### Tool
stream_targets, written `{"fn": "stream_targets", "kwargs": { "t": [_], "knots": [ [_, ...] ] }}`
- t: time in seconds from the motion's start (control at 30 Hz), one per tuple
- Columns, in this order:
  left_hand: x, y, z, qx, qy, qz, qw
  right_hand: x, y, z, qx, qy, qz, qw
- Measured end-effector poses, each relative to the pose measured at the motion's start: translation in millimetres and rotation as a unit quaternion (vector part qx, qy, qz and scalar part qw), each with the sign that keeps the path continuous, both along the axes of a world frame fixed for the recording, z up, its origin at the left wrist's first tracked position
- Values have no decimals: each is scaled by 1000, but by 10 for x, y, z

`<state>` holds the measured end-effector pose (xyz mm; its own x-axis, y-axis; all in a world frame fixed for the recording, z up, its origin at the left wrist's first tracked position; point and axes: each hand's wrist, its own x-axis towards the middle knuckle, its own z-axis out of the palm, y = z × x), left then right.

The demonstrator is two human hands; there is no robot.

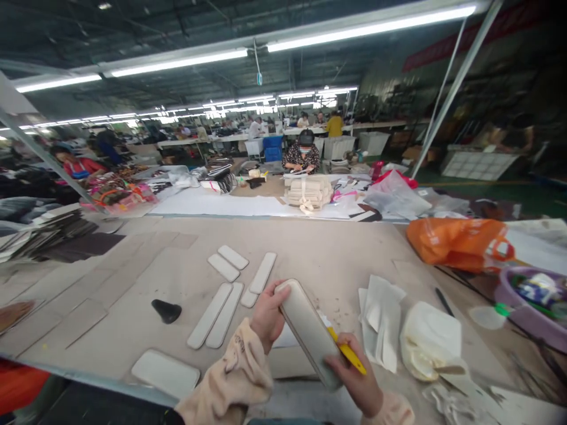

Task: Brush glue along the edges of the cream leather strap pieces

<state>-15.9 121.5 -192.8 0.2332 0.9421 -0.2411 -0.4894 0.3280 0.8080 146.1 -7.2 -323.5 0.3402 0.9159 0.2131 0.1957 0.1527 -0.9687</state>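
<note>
A long, rounded, pale grey-beige panel [305,327] is tilted between my two hands above the table. My left hand [269,313] grips its upper end, thumb on the face. Lower down, my right hand [354,375] steadies the panel's other edge with the thumb and also holds a yellow-handled brush [348,351], whose white tip is partly hidden behind the panel. Left of my hands lie several similar strips, such as a long one [210,316] and a short one [233,257]. A wider panel [166,373] rests at the table's near edge.
A black pointed object [166,310] lies at left. On the right are white sheets [381,321], a whitish container [432,339], an orange bag [456,242] and a purple basin [531,319]. A co-worker [303,154] sits across, behind a tied bundle [309,193].
</note>
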Motion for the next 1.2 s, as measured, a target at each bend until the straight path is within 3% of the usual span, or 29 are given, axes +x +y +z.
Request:
{"fn": "stream_targets", "kwargs": {
  "t": [0.13,0.37,0.57,0.87,1.07,1.2],
  "knots": [
    [95,-15,-107,15,-60,4,998,5,-41,83,9,-4,-62,998],
    [220,-95,-351,-28,-82,5,996,44,-177,154,-45,33,-76,996],
    [145,19,-412,-67,-97,-9,993,61,-206,83,-38,23,-95,995],
    [44,176,-631,-109,-135,-1,985,-30,-130,-31,-74,-32,-111,991],
    [-60,353,-678,-132,-134,15,982,-114,-4,-23,-42,-66,-123,989],
    [-88,317,-856,-128,-140,0,982,-171,96,-48,-32,-94,-102,990]
  ]
}}
